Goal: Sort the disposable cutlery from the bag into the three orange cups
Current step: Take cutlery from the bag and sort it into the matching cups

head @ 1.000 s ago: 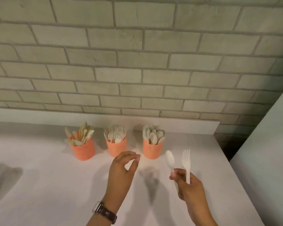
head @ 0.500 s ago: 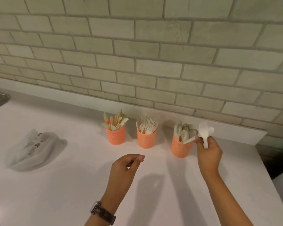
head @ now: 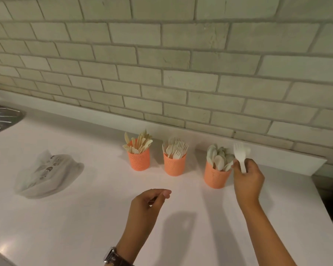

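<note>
Three orange cups stand in a row near the wall: the left cup [head: 138,161] holds knives, the middle cup [head: 174,165] holds forks, the right cup [head: 215,177] holds spoons. My right hand [head: 247,179] is just right of the spoon cup and grips a white fork [head: 239,154] upright; a spoon seems to lie behind it, blurred. My left hand [head: 145,206] hovers over the counter in front of the cups, fingers curled, with nothing in it. The white plastic bag [head: 46,173] lies crumpled at the left.
The white counter [head: 85,217] ends at the right beyond my right arm, with a dark gap below. A sink with a wire rack [head: 0,118] sits at the far left. A brick wall rises behind the cups.
My right hand has carried the fork and spoon from in front of the cups up to the right side of the spoon cup. The view has swung left, and the bag and sink now show.
</note>
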{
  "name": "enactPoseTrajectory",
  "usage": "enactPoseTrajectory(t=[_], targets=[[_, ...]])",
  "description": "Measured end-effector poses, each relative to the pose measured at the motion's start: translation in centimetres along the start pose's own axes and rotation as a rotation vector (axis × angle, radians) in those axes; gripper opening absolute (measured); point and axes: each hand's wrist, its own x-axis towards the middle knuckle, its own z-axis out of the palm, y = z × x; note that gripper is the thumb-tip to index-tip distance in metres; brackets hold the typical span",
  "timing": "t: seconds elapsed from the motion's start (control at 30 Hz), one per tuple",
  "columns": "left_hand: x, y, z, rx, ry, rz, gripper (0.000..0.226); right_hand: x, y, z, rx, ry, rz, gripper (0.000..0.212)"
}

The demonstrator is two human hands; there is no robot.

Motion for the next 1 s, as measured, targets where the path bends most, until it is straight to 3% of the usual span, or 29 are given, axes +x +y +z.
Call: enactPoseTrajectory(t=[0.27,0.43,0.53,0.67,0.77,0.9,1.0], targets=[[-0.5,0.4,0.7,0.010,-0.029,0.002,0.018,0.1,0.5,0.3,-0.015,-0.019,0.030,0.021],[-0.8,0.6,0.8,0.023,-0.052,-0.002,0.017,0.4,2.7,1.7,-0.322,-0.214,0.093,0.029],[-1.0,0.7,0.7,0.027,-0.075,-0.002,0.018,0.4,2.9,1.9,-0.388,-0.276,0.104,0.031],[-0.5,-0.1,0.0,0.016,-0.110,-0.018,0.019,-1.3,1.2,0.7,-0.303,-0.248,0.106,0.018],[0.4,-0.8,-0.8,-0.014,-0.147,-0.035,0.018,-4.6,-0.8,0.1,-0.147,-0.238,0.143,0.032],[2.1,-1.6,-2.1,-0.044,-0.205,-0.019,0.021,-8.4,-1.5,0.8,0.012,-0.231,0.172,0.009],[3.6,-2.6,-3.9,-0.044,-0.270,-0.008,0.023,-10.4,-2.0,2.3,0.101,-0.194,0.237,0.022]])
